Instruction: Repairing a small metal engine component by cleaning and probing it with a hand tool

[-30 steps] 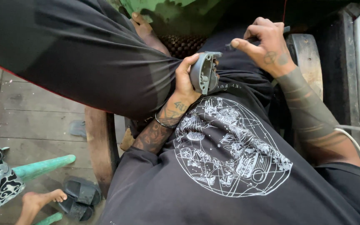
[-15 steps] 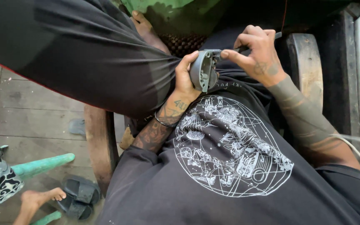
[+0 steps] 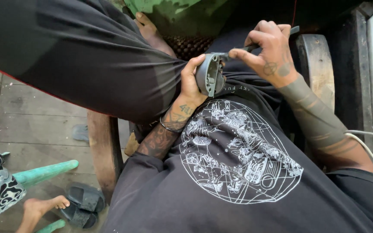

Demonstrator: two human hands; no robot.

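Note:
My left hand [image 3: 191,84] grips a small round grey metal housing [image 3: 209,77] and holds it against my lap, its hollow side turned to the right. My right hand [image 3: 270,49] is closed on a thin dark tool [image 3: 255,43], whose tip meets the housing's upper rim. Both forearms rest above my dark printed shirt [image 3: 238,164]. My left leg in dark cloth [image 3: 78,56] fills the upper left.
A green painted object [image 3: 173,13] sits beyond my knees. A wooden stool edge [image 3: 104,151] and plank floor [image 3: 35,125] lie at the left. Another person's bare foot [image 3: 39,207], dark sandals [image 3: 83,203] and a green pole [image 3: 44,172] are at lower left. A white cable [image 3: 368,142] runs at right.
My right hand moved left and down, bringing the thin tool onto the housing. My left hand kept the housing nearly still.

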